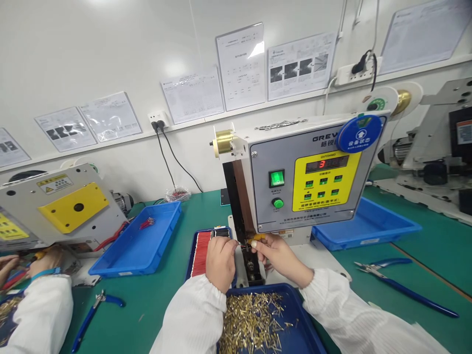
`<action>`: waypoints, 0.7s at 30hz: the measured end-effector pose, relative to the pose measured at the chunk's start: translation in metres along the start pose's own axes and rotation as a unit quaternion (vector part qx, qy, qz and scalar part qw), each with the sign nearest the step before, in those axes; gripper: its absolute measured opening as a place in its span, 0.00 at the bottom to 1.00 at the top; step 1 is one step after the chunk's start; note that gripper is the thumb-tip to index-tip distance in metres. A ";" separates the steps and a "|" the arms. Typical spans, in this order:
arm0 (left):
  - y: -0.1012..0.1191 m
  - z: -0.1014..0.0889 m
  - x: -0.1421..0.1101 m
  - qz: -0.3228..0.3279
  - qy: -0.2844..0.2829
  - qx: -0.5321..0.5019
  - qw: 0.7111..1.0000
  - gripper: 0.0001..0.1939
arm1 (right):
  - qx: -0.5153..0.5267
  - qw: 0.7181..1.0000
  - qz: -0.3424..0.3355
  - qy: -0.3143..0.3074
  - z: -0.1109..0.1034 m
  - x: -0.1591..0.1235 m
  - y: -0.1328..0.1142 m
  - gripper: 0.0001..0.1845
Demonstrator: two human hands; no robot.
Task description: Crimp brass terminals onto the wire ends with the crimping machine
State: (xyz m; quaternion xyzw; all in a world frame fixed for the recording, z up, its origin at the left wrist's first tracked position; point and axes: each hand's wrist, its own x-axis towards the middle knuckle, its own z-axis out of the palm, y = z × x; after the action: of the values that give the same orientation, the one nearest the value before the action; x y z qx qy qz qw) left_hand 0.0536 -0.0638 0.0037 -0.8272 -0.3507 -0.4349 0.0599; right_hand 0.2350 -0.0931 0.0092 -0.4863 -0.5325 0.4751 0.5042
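- Nearby, a matte green bench top (155,314) carries everything; on it a navy tray (300,334) with a raised rim holds a loose heap of thin, gold-coloured metal pins (250,314).
- Above that tray, white sleeves (193,314) of crinkled cloth lead to the two hands. The right hand (275,253) grips a smooth yellow piece (258,237) between thumb and fingers, just under the machine's panel. The left hand (221,260) has its fingertips drawn together beside it; whether they pinch anything is too small to tell.
- Just left of them, straight red wires (201,253) lie in a dense row.
- To the right, cutters (413,291) with curved blue handles rest with their blades apart.
- Next comes the boxy machine (276,216), its flat grey panel bearing a yellow keypad and lit green switch, a spool (223,141) of brassy strand at its side.
- Shallow blue plastic trays flank it.
- Behind, a glossy pale wall (147,49) holds printed sheets (239,69) in clear sleeves.
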 end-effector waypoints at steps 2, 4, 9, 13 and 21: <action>0.000 0.000 0.000 0.001 -0.001 -0.002 1.000 0.10 | 0.002 1.000 0.004 0.001 0.000 0.000 0.001 0.19; 0.001 -0.001 0.000 0.000 0.001 -0.001 1.000 0.11 | 0.005 1.000 0.005 0.003 0.000 0.000 0.001 0.19; 0.002 -0.002 0.000 0.001 0.018 -0.005 1.000 0.11 | 0.007 1.000 0.001 0.012 0.002 -0.002 0.001 0.18; 0.001 -0.001 0.000 0.006 0.023 -0.006 1.000 0.10 | -0.004 0.999 -0.005 0.050 0.006 -0.003 0.002 0.17; 0.001 -0.001 0.000 0.006 0.018 0.010 1.000 0.09 | -0.014 0.997 -0.008 0.070 0.009 -0.001 0.004 0.17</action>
State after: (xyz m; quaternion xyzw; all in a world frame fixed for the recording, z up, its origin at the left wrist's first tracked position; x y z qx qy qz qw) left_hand 0.0539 -0.0648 0.0045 -0.8208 -0.3495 -0.4453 0.0771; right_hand 0.2261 -0.0944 0.0047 -0.5210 -0.5065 0.4281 0.5374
